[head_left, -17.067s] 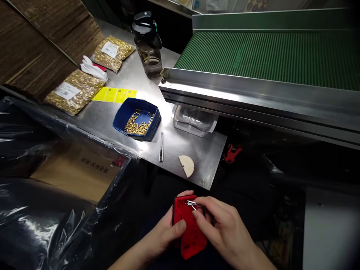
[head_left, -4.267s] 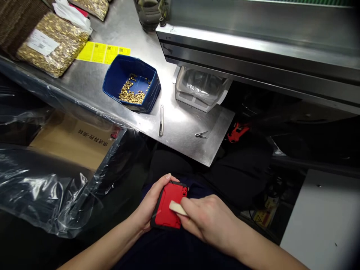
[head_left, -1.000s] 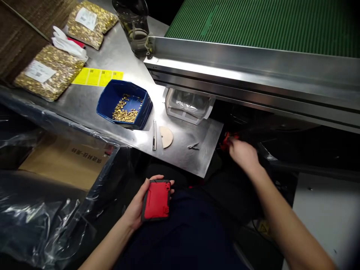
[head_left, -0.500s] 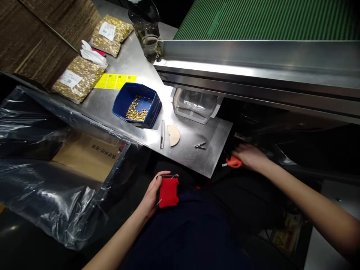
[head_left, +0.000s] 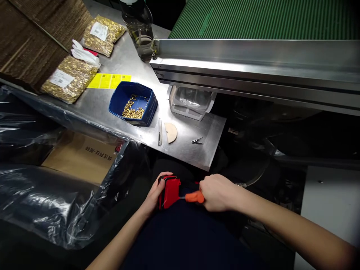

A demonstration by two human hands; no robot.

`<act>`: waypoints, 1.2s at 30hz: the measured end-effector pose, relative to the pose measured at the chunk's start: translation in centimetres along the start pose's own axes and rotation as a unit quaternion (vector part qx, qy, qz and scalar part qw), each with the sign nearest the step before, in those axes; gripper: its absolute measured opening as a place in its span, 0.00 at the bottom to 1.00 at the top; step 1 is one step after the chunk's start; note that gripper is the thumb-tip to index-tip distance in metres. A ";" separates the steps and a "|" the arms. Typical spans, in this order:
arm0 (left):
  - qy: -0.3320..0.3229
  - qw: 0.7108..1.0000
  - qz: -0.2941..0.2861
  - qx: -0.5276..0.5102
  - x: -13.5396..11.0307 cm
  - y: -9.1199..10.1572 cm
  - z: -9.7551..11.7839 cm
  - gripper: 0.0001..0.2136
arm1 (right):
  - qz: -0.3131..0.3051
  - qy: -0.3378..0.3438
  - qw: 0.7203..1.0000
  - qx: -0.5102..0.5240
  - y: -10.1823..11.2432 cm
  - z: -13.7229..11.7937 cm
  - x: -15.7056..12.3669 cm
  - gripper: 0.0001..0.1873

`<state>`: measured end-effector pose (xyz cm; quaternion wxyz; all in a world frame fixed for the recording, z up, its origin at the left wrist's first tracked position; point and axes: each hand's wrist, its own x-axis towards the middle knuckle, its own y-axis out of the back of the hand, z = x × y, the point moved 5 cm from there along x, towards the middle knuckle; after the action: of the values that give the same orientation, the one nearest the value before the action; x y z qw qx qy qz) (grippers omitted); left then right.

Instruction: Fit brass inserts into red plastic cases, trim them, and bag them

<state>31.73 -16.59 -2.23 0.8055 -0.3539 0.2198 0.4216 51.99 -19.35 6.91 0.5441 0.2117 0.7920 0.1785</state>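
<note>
— While the lap is looked at first, what is seen held there?

— A red case (head_left: 169,192) is gripped on edge by the left hand (head_left: 155,195), fingers curled over its top. An orange-handled tool (head_left: 193,196) is clenched in the fist of the right hand (head_left: 217,192), and its tip is laid against the case's right side. Both are kept low, just in front of the near edge of the steel table (head_left: 197,157).

— And what is found on the table?

— Nearest the edge, tweezers (head_left: 197,141) are set to the right, well apart from a beige half-disc (head_left: 171,132). A thin metal bar (head_left: 159,131) is laid just beside the disc, on its left. Behind them a blue bin (head_left: 132,102) with small brass parts (head_left: 132,110) is placed, and to its right a clear tray (head_left: 191,102) is tucked under the conveyor frame (head_left: 253,71).

— Farther back?

— Yellow labels (head_left: 109,80) are seen beyond the bin, then two bags of brass parts (head_left: 67,78), white gloves (head_left: 84,56) between them, and a bottle (head_left: 139,26) by the green belt (head_left: 267,18). To the left, a carton (head_left: 81,161) is wrapped round by black plastic (head_left: 42,202).
</note>
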 end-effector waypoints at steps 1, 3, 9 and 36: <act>0.005 1.000 -0.012 -0.010 -0.2 -0.1 0.2 0.25 | 0.000 -0.002 1.000 0.005 0.4 -0.1 -0.4 0.12; 0.016 0.999 -0.050 -0.015 -0.7 -0.4 0.9 0.26 | 0.010 -0.021 1.000 0.009 1.4 0.0 -1.5 0.12; -0.070 0.923 -0.122 0.358 -2.4 -1.4 5.4 0.47 | -0.049 0.005 0.995 0.088 3.4 2.3 -5.0 0.19; 0.036 0.997 0.068 0.024 0.8 0.0 2.4 0.34 | 0.229 -0.246 0.940 -0.064 -0.3 26.8 3.4 0.27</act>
<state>32.29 -14.30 -1.21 0.7749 -0.3339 0.2816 0.4568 75.97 -16.39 -5.08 0.6789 0.3894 0.5504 0.2907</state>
